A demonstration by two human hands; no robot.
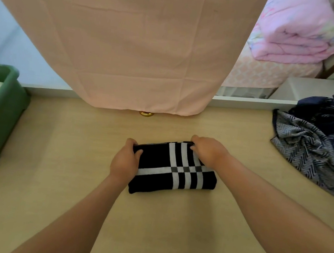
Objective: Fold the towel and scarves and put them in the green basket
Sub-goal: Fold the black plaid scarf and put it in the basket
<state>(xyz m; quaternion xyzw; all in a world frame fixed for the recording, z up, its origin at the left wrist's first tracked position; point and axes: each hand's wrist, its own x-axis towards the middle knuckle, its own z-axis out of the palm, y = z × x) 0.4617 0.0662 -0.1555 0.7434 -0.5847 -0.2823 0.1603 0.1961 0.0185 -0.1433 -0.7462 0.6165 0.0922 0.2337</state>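
Black, white-striped towel (177, 171) lies folded on our table (68, 156); our left hand (125, 161) and right hand (208, 151) each grip a far corner.

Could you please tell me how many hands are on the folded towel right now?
2. The left hand holds the far left corner of the towel; the right hand holds its far right edge. Both are in full view.

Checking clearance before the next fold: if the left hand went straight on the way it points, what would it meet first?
Past the towel corner the left hand grips, only bare table, then probably the hanging pink cloth hem, near the gold knob; depth unclear.
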